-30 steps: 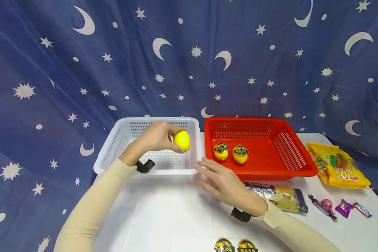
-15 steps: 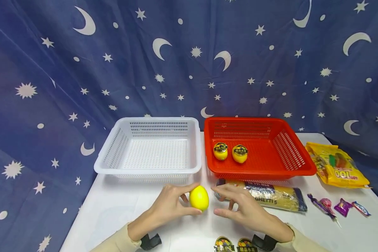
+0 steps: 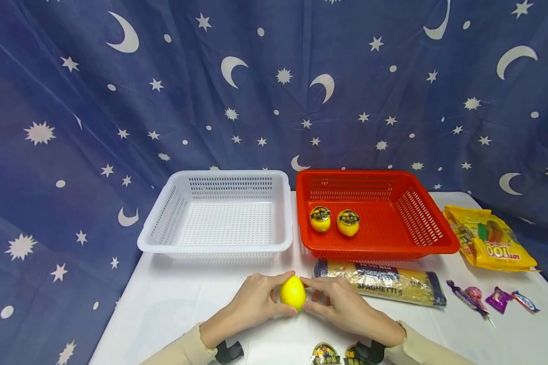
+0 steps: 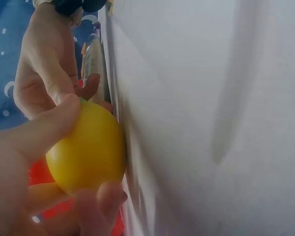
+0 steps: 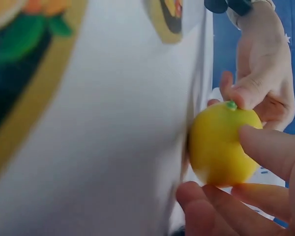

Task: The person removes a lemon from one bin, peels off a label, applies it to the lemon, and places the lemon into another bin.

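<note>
Head view: a yellow lemon point(image 3: 293, 292) sits on the white table point(image 3: 173, 304), near its front edge, held between two hands. Its long axis stands roughly upright, tilted a little; in the right wrist view a small green stem nub at one end shows under the other hand's thumb. The left hand point(image 3: 251, 304) grasps it from the left, thumb over the top and fingers curled beneath. The right hand point(image 3: 342, 306) grasps it from the right in the same way, fingertips touching the fruit. The left wrist view shows the lemon resting against the table surface, thumb and fingers wrapped round it.

Just behind the right hand lies a packet of spaghetti point(image 3: 383, 281), lengthwise across the table. Behind that stands a red basket point(image 3: 420, 223) with two labelled lemons point(image 3: 334, 222) inside, side by side. To its left, just beside it, is a white basket point(image 3: 164, 218). Open table surface lies between the hands and the white basket. Far right lie a yellow snack bag point(image 3: 488, 241) and small wrapped sweets point(image 3: 488, 300). Two round stickers point(image 3: 340, 355) sit at the front edge.
</note>
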Demonstrator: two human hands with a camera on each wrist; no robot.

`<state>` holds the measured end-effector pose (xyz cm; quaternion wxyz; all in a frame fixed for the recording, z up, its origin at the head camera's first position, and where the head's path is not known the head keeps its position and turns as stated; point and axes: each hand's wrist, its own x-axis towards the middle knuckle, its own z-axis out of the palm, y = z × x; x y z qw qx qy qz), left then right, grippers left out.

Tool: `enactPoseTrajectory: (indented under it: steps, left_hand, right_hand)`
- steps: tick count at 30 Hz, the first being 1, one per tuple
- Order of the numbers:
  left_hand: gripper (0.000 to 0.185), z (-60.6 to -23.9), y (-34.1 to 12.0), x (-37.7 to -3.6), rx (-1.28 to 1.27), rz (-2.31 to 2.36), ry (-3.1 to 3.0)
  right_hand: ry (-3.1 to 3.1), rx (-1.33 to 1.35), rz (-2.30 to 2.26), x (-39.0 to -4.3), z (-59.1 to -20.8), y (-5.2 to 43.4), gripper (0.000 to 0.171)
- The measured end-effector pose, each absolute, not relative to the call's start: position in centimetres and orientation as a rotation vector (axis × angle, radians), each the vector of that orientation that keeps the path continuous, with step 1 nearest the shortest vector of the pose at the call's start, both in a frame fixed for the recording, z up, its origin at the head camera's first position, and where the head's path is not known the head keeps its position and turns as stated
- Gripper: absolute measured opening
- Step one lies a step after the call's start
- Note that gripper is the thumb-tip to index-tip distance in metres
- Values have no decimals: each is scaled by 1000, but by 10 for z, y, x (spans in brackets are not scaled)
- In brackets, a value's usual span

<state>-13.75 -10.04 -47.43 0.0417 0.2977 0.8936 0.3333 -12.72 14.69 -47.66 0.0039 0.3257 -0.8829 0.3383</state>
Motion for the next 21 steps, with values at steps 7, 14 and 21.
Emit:
enactPoseTrajectory:
  steps: [7, 14, 21]
  left_hand:
    - [79, -472, -99, -137, 865, 965, 2746]
    - [84, -470, -98, -133, 854, 850, 2811]
    - [95, -466, -95, -107, 846, 713, 3008]
  right_hand:
    - [-2845, 1022, 1118, -125, -458, 162, 50]
    - [-2919, 1038, 1161, -113, -439, 186, 45]
    - [-3206, 906, 1188, -90, -431, 217, 44]
